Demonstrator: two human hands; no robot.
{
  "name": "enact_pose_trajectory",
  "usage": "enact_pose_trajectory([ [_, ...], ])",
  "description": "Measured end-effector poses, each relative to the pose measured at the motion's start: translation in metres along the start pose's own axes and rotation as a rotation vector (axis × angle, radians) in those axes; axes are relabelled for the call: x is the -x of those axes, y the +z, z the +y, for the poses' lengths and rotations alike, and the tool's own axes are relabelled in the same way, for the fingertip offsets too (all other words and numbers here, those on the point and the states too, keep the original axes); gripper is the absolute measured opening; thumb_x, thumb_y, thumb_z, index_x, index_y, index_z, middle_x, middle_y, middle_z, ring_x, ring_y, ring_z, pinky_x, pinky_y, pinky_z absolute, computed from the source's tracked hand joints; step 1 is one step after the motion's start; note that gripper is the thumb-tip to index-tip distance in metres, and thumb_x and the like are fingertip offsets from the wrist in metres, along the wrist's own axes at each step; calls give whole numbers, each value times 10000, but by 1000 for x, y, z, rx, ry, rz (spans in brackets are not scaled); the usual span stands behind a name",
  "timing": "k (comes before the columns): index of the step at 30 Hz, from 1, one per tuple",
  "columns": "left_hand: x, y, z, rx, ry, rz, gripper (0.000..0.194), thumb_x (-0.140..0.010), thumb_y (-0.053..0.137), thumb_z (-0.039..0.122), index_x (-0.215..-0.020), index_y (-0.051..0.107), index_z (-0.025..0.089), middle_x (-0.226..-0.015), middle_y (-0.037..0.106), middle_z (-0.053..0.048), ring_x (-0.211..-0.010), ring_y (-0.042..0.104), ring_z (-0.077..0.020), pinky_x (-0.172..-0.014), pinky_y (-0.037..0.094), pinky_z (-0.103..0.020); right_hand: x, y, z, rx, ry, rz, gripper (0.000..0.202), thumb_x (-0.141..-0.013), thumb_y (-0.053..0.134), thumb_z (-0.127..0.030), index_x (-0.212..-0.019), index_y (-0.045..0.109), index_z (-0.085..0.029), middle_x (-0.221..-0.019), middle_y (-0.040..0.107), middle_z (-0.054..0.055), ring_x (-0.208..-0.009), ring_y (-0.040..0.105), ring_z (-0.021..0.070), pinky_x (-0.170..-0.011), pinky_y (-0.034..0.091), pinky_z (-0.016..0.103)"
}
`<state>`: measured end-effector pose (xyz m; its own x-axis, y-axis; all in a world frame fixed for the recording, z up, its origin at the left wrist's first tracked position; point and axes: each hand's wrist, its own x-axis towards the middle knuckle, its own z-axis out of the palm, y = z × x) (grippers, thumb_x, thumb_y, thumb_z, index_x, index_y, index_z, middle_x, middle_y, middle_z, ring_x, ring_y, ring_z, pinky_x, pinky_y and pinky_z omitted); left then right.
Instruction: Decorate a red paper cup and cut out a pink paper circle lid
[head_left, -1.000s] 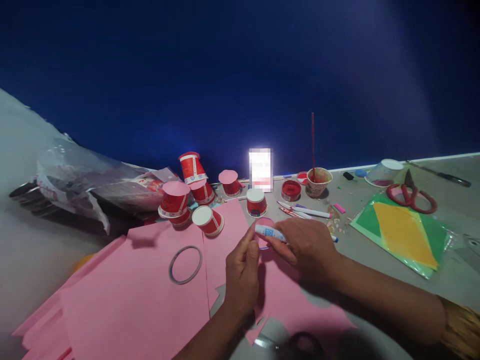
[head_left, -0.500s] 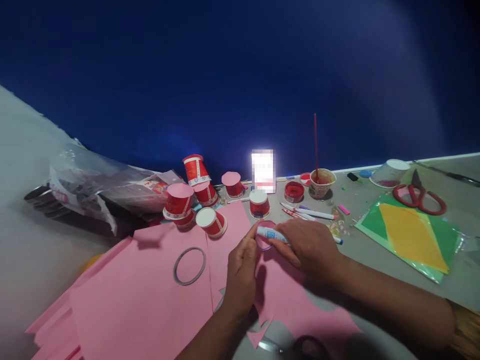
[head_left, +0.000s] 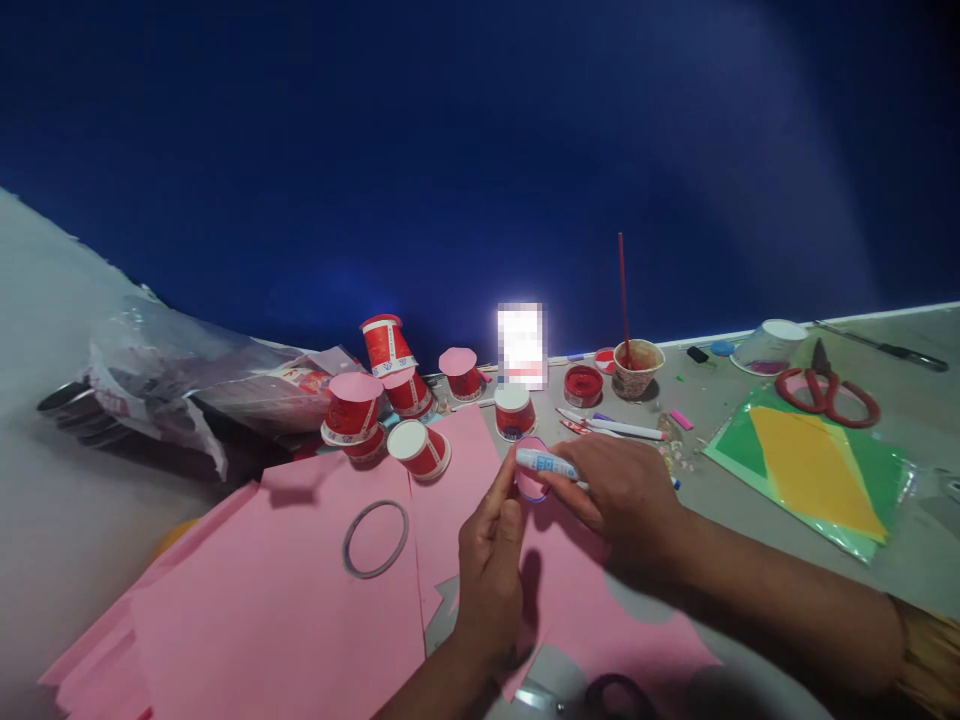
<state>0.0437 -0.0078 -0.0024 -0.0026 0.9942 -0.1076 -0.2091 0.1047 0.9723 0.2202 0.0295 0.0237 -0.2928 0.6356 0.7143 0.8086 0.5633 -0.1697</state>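
In the middle of the head view, my left hand [head_left: 489, 570] pinches the edge of a small pink paper circle [head_left: 532, 489] with a blue outline. My right hand [head_left: 636, 497] is closed round a white glue tube [head_left: 551, 464] with blue print, its tip lying over the paper circle near my left fingertips. Just beyond stands an upturned red paper cup [head_left: 515, 414] with a white base. Left of it, another red cup [head_left: 424, 450] leans on the pink sheets. Below my hands lies cut pink paper [head_left: 600, 615].
Red cups topped with pink discs [head_left: 459, 372] stand at the back left. A grey ring [head_left: 375, 540] lies on pink sheets [head_left: 285, 600]. To the right are markers [head_left: 626, 430], a red paint pot [head_left: 583, 385], a cup with a brush [head_left: 637, 375], and red-handled scissors [head_left: 825, 393] on packaged coloured paper [head_left: 817, 470].
The whole view has shifted slightly. My right hand still holds the glue tube over the pink circle, and the tube's tip sits a little nearer my left fingertips.
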Motion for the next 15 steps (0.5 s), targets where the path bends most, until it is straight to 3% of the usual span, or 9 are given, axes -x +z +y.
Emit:
enact_pose_trajectory([
  [5,-12,-2,11,158,-22,5,556,-1016,621,609,-1450,701,271,-1566,644,-119,-1465,586,-323,-1207,469,-455,-1,-4,1,-42,-35,-79,291,-1127,537,-353,-1012,738,-178,-822,751,49,-749,631,207,-716,378,334],
  [8,-18,-5,15,183,-48,-33,621,-997,603,683,-1405,734,233,-1565,642,-135,-1500,552,-327,-1249,433,-454,0,-4,0,-54,-69,-153,279,-1126,527,-320,-1000,728,-173,-837,729,64,-761,588,214,-719,363,344],
  [11,-16,-1,14,230,-76,-103,676,-1007,559,710,-1423,721,202,-1528,669,-156,-1481,567,-348,-1237,452,-481,0,-3,1,-49,-80,-177,290,-1127,523,-313,-975,725,-170,-822,710,65,-755,570,215,-719,360,350],
  [15,-5,7,13,301,-85,-112,569,-1055,533,638,-1436,712,256,-1545,665,-100,-1518,527,-309,-1249,439,-438,0,-5,-1,-29,-66,-157,272,-1121,545,-322,-1020,738,-159,-835,721,73,-766,592,226,-718,378,364],
])
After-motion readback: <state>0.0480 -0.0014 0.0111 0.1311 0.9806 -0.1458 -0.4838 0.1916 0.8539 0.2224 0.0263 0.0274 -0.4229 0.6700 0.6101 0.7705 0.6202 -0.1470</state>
